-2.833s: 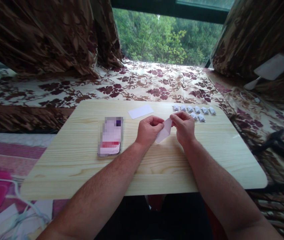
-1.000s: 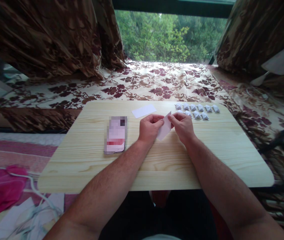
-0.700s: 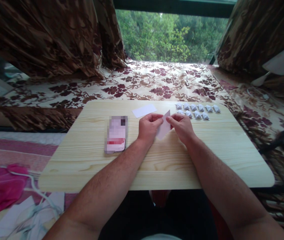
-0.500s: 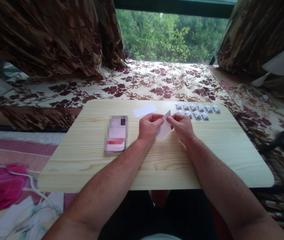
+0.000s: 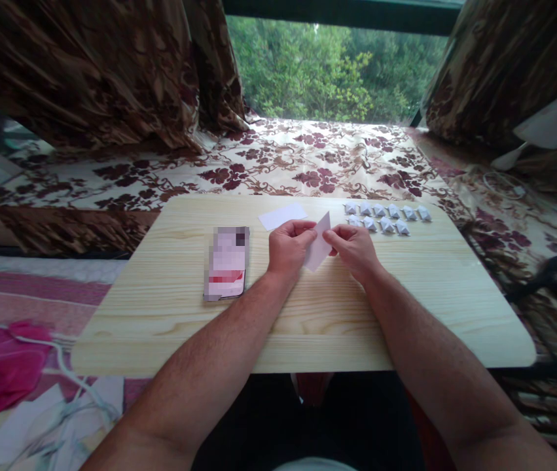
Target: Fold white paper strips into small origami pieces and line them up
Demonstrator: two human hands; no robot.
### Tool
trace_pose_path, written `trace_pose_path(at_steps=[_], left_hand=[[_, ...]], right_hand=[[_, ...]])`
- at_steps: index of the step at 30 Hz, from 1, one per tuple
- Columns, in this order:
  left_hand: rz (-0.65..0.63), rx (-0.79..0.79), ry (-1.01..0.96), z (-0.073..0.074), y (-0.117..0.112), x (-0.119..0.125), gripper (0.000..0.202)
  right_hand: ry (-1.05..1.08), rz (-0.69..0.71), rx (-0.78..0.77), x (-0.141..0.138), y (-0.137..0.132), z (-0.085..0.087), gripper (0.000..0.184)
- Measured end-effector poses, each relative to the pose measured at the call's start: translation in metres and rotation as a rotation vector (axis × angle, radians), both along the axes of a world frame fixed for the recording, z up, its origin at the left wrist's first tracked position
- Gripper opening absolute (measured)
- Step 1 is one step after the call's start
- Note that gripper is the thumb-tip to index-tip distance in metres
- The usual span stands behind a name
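Note:
A small piece of white paper (image 5: 318, 247), with slanted ends, is held up over the table between both hands. My left hand (image 5: 288, 248) pinches its left side between thumb and fingers. On the right edge, my right hand (image 5: 355, 248) grips it with thumb and fingertips. Beyond the left hand a flat white paper strip (image 5: 282, 216) lies on the table. Behind the right hand sit several small folded white paper shapes (image 5: 394, 210) in two rows; part of the front row is close behind the fingers.
The light wooden table (image 5: 160, 333) has rounded corners. A phone (image 5: 226, 263), partly blurred out, lies left of my forearm. A floral-covered ledge (image 5: 278, 157) runs behind, with a white lamp (image 5: 553, 121) at right. Pink cloth (image 5: 3, 373) and papers (image 5: 27, 418) lie lower left.
Both hands and the paper have shifted slightly to the left. The right hand's fingertips sit a little differently at the paper's edge.

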State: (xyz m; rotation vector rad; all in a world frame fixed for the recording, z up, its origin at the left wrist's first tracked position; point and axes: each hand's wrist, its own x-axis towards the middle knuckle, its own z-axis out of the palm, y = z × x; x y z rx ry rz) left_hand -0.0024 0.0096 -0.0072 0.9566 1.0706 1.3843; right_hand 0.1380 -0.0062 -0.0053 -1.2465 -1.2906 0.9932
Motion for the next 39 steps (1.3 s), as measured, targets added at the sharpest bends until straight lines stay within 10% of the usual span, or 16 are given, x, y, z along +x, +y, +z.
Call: trace_pose_path(at_steps=[39], left_hand=[[0.141,0.031,-0.011,0.0008,0.0027,-0.0023,0.02]], right_hand=[[-0.073,0.054,-0.045,0.0008,-0.003,0.006,0.019]])
